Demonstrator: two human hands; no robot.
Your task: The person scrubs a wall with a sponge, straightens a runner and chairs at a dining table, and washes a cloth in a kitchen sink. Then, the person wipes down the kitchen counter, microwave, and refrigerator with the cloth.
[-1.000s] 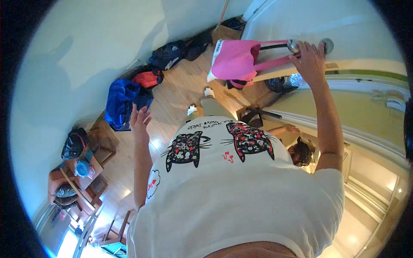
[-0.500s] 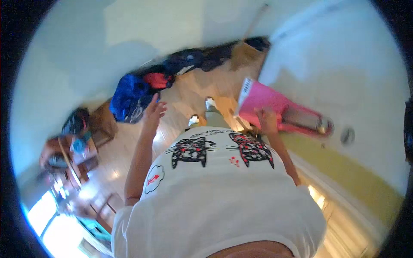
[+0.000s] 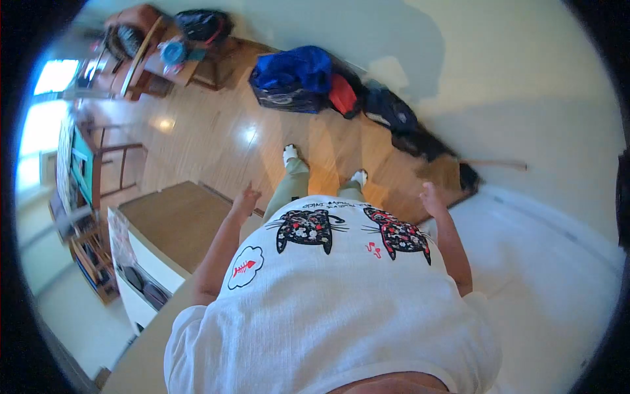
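My left hand hangs to the left of my body over the wood floor, close to a brown-topped white cabinet. Its fingers are loosely apart and nothing shows in them. To the right of my body, my right hand is raised in front of the pale wall, a finger or thumb pointing up and the others partly curled. I see no object in it. Between the hands are my printed white shirt and my legs, feet apart on the floor.
Along the wall lie a blue bag, a red bag and dark bags. A broom lies near the corner. Wooden furniture holding assorted things stands at far left, with a green-sided table below it.
My view has turned left, bringing the cabinet into sight. The pink item with a long loop, at my right hand before, is out of view. My feet have moved apart.
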